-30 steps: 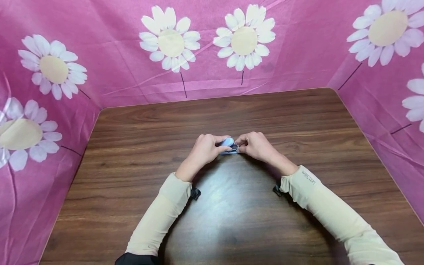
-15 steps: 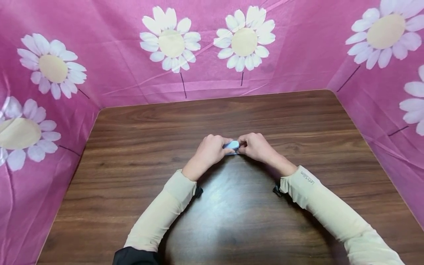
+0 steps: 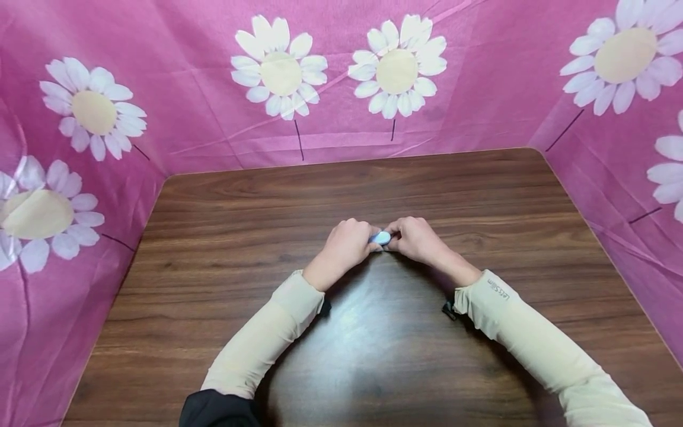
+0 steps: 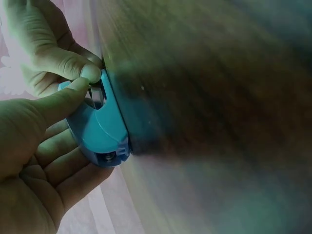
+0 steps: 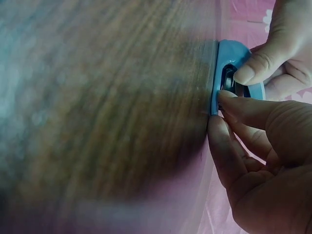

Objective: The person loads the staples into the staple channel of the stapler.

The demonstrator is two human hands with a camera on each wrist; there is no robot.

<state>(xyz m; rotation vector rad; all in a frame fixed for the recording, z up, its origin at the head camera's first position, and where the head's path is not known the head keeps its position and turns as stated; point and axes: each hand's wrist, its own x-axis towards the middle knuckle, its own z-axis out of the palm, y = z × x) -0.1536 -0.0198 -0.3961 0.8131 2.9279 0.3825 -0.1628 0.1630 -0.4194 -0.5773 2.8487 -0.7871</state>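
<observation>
A person's left hand (image 3: 344, 243) and right hand (image 3: 418, 238) are meeting at the middle of a wooden desk (image 3: 224, 237), both gripping a small blue stapler (image 3: 381, 238) that is resting against the desk surface. The left hand's fingers are curling round its body, while the right hand's fingertips (image 5: 228, 100) are pinching at the metal part in its opening. White lettering on the right sleeve (image 3: 533, 338) is showing but too small to read reliably. Pink daisy-print cloth (image 3: 331, 77) is walling in the desk.
</observation>
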